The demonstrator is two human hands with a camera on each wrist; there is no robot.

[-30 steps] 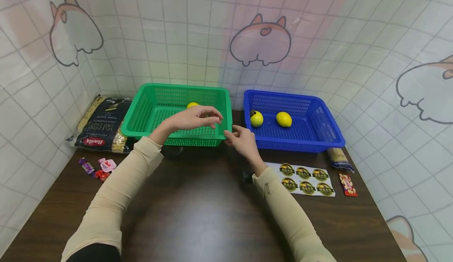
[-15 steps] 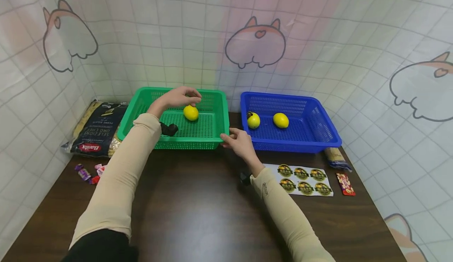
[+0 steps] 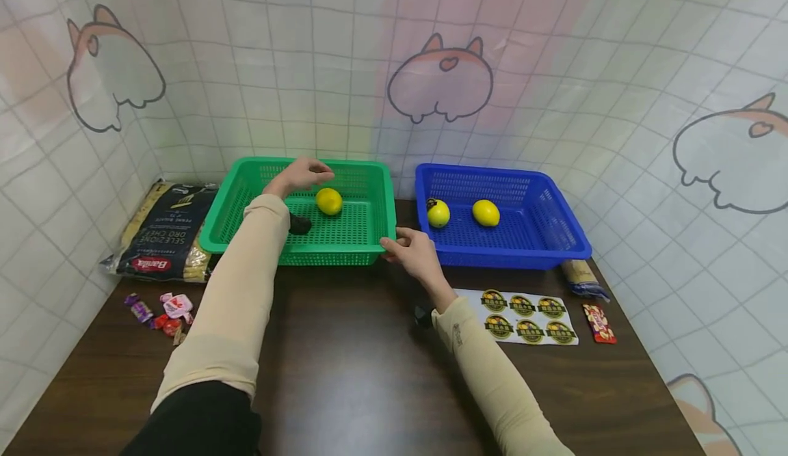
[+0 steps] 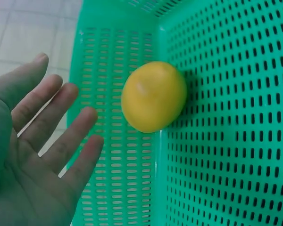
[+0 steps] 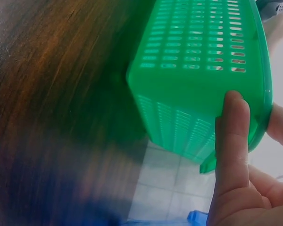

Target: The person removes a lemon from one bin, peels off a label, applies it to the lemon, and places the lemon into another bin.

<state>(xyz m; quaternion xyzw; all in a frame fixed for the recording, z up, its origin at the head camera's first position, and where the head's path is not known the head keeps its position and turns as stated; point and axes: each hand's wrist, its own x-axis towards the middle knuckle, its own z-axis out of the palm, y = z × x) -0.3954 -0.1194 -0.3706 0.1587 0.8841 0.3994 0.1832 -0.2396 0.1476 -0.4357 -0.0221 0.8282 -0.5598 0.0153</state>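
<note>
A yellow lemon point(image 3: 329, 202) lies in the green basket point(image 3: 320, 260). My left hand point(image 3: 304, 173) hovers over the far part of that basket, beside the lemon. In the left wrist view, its fingers point(image 4: 80, 155) are spread and relaxed, holding nothing, and the lemon point(image 4: 154, 96) sits by the perforated wall. My right hand point(image 3: 415, 254) pinches the basket's near right corner. From the right wrist view, one finger point(image 5: 233, 136) lies against the outer wall of the green basket point(image 5: 179, 87) and the thumb reaches over its rim.
On the right, a blue basket point(image 3: 505, 258) holds a lemon point(image 3: 486, 213) and a yellow fruit with a dark stem end point(image 3: 438, 214). A pasta bag point(image 3: 166, 230) and wrapped candies point(image 3: 177, 305) lie left. A sticker sheet point(image 3: 517, 316), red packet point(image 3: 599, 323) and small bag point(image 3: 583, 279) lie right.
My left hand has moved back and left across the green basket, uncovering the lemon. My right hand stays at the basket's corner. The head view has shifted slightly.
</note>
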